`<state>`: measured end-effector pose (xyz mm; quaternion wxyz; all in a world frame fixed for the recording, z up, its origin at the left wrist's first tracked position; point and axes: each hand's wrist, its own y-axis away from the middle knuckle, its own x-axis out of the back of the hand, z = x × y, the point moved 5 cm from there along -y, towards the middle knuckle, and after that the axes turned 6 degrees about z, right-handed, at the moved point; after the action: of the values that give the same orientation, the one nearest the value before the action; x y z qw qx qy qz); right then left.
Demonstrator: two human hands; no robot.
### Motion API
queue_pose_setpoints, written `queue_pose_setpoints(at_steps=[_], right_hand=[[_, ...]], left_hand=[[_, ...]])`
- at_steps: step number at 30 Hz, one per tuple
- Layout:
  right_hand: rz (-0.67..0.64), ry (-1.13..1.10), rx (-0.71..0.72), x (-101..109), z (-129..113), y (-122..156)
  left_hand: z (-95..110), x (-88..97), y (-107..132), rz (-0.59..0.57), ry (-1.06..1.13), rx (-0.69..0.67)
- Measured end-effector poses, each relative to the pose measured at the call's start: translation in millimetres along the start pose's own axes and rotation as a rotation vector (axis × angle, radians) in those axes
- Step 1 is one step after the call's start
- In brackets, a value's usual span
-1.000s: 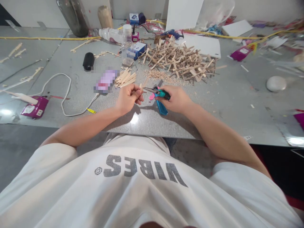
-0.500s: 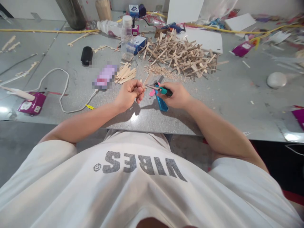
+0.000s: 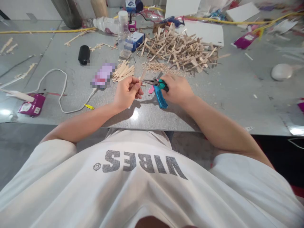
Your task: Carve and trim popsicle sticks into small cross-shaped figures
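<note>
Left grip (image 3: 127,92) pinches near the curled right grip (image 3: 177,88).

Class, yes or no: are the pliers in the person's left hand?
No: the right hand grips the pliers, while the left hand pinches a thin wooden stick.

White shirt (image 3: 142,186), just before the desk (image 3: 218,98): "VIBES", dark capitals, upside down; small round emblem (image 3: 97,166) beside the S.

A single camera on the wearer's head looks forward and steeply down, close above the white shirt (image 3: 142,196), across the bench (image 3: 225,91) to the wall (image 3: 38,8) behind; the wide view sets the pliers (image 3: 155,82) above its centre, beyond the shirt.
</note>
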<state>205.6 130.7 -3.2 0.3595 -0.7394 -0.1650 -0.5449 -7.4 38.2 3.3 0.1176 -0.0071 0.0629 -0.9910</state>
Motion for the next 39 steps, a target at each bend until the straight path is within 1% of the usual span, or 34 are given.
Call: queue_pose_setpoints(at_steps=[3,5,13,15,17,20,25,28,32,35,39], right_hand=[[0.063,0.034,0.039,-5,2,1],[0.082,0.055,0.056,-6,2,2],[0.094,0.013,0.065,-6,4,0],[0.075,-0.061,0.07,-6,3,-1],[0.042,-0.187,0.065,-5,2,-1],[-0.003,-0.343,0.025,-3,0,0],[-0.101,-0.535,-0.038,-6,-2,2],[-0.064,-0.501,-0.033,-8,0,1],[0.023,-0.412,0.003,-7,4,0],[0.034,-0.378,0.022,-7,6,1],[0.036,-0.37,0.04,-8,7,2]], left_hand=[[-1,1.1,-1,-0.011,-0.005,0.001],[0,1.4,-1,-0.022,-0.001,-0.003],[3,0.0,0,-0.032,0.006,-0.016],[2,1.2,-3,-0.02,-0.017,-0.045],[0,2.1,-7,-0.016,-0.055,-0.092],[-3,2.6,-11,-0.017,-0.091,-0.15],[-6,0.8,-14,-0.025,-0.084,-0.142],[-3,0.0,-15,-0.018,-0.064,-0.123],[-2,-2.9,-14,-0.041,-0.011,-0.045],[0,-5.2,-12,-0.049,0.027,-0.007],[2,-6.2,-8,-0.033,0.051,-0.003]])
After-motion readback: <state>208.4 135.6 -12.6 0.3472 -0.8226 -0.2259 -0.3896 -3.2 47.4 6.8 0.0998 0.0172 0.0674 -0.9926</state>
